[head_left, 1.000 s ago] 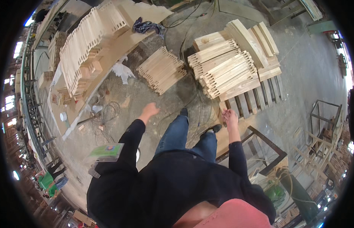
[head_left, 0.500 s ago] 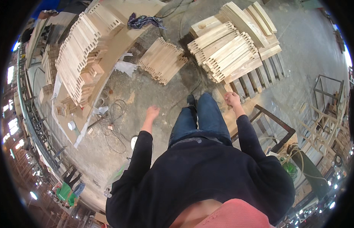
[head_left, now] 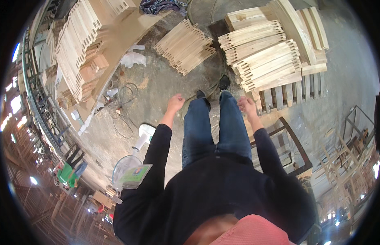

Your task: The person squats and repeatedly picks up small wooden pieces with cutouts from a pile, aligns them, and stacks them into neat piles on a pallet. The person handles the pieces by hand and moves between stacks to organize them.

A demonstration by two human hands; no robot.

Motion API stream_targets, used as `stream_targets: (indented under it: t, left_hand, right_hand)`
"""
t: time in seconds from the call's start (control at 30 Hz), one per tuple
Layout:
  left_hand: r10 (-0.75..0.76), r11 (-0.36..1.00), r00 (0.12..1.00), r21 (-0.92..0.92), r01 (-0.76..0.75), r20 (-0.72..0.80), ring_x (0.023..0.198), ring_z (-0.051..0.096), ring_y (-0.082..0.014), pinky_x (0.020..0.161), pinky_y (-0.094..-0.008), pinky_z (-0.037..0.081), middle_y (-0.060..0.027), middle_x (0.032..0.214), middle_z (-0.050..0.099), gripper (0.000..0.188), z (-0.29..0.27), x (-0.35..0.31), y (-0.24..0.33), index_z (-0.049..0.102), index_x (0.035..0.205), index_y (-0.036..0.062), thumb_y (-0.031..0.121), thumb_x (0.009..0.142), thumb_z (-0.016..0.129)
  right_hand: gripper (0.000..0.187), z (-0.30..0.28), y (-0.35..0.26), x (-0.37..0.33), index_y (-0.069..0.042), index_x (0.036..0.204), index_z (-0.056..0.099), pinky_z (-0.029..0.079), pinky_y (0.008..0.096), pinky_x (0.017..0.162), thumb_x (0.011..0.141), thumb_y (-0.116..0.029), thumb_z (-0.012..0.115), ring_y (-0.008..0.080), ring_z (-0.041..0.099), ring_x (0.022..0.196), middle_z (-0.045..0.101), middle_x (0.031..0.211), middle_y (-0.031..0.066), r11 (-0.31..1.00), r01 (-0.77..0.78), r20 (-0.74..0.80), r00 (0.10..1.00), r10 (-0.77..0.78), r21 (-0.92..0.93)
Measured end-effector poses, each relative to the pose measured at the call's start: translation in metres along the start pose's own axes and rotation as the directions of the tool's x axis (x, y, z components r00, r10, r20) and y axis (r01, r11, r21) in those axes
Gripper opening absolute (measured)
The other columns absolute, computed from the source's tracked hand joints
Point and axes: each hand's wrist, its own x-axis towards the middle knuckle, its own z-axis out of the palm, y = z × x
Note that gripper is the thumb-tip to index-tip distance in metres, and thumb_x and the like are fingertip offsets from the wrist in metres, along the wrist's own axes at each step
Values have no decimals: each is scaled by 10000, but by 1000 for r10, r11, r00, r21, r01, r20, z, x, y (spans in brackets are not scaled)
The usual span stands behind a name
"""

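A woodworker steps closer to the pallet [head_left: 294,96], right hand [head_left: 247,105] now loosely curled and empty beside the stacked slotted wooden rails [head_left: 267,61] (the left hand [head_left: 175,102], half-closed, also holds nothing), suggesting another pickup.

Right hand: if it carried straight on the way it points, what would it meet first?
Probably the wooden pallet just ahead of the right hand, with the stack of notched wooden slats on it beyond. Depth is unclear from this overhead view; the hand appears empty.

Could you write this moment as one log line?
left hand: empty, loosely curled | right hand: empty, beside pallet of slotted wooden pieces
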Motion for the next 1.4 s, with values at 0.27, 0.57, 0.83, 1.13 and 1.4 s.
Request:
stream_targets:
  t: [0.27,0.57,0.83,1.13,1.4]
  left_hand:
    - [124,972,992,196,-129,35,1311,512,-357,1053,-432,461,-186,1516,418,745,74,199,17,404,1466,36,283,839,723]
    - [326,810,911,572,-131,-252,1527,73,-380,1185,-613,126,-224,1648,93,1064,155,421,18,114,1558,-55,394,818,732]
    - [471,561,792,825,71,-388,1513,73,-417,1169,-666,76,-259,1627,93,891,217,447,-22,91,1560,-58,212,876,595]
    - [417,797,803,596,-97,-426,1331,348,-390,1156,-501,221,-229,1399,385,1116,179,455,-1,248,1490,-25,297,622,871]
    - [282,852,922,510,-115,-264,1285,418,-336,1102,-456,268,-198,1349,469,957,114,390,17,362,1431,-61,306,671,812]
  right_hand:
    - [245,105,97,66,-104,1160,633,525,296,801,1026,-299,569,139,674,927,711,1039,28,979,-155,164,978,133,129]
    - [253,180,217,129,-117,1134,642,509,296,823,1022,-337,589,145,681,937,719,1063,36,898,-425,161,900,406,116]
    - [265,195,229,128,-86,1137,632,512,293,799,1027,-321,580,152,683,928,715,1039,60,877,-431,206,897,390,214]
    - [221,190,230,132,-107,1138,635,509,305,830,1025,-289,581,159,677,959,710,1058,56,878,-429,169,901,400,211]
    - [318,176,221,135,-96,1212,630,526,334,852,999,-328,591,188,687,985,715,1107,74,931,-332,116,941,317,152]
